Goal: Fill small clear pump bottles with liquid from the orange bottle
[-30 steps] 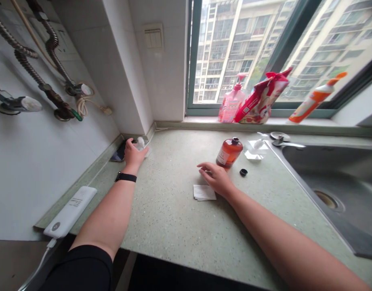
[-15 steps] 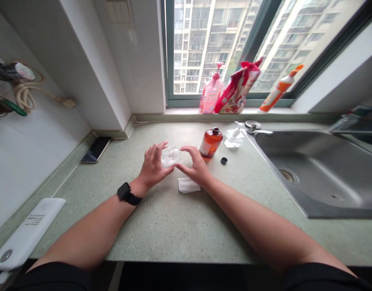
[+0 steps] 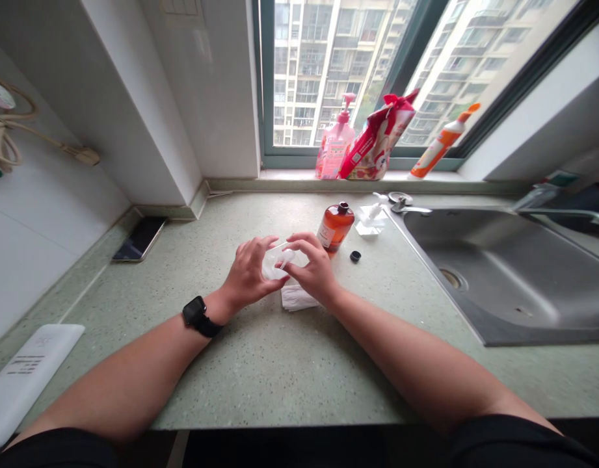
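Note:
Both hands are together over the middle of the counter, around a see-through, whitish container (image 3: 271, 262) with something white and rounded at it. My left hand (image 3: 248, 270), a black watch (image 3: 196, 312) on its wrist, curls about the container's left side. My right hand (image 3: 316, 266) bends its fingers and thumb at the right side, partly covering it. Just below lies a folded white tissue (image 3: 298, 299). Beyond my right hand an uncapped amber bottle (image 3: 336, 226) stands upright, its black cap (image 3: 355, 257) on the counter. A white pump head (image 3: 377, 207) rests on a white sheet (image 3: 370, 225).
At right is a steel sink (image 3: 523, 273) with a faucet (image 3: 543, 192). A phone (image 3: 140, 239) and a white power bank (image 3: 33, 374) lie at left. The windowsill bears a pink pump bottle (image 3: 335, 151), a red bag (image 3: 380, 143) and an orange-white bottle (image 3: 440, 146).
My right hand's fingers have moved in over the container, and its thumb now overlaps it. The container looks tilted differently. The whole view has shifted slightly.

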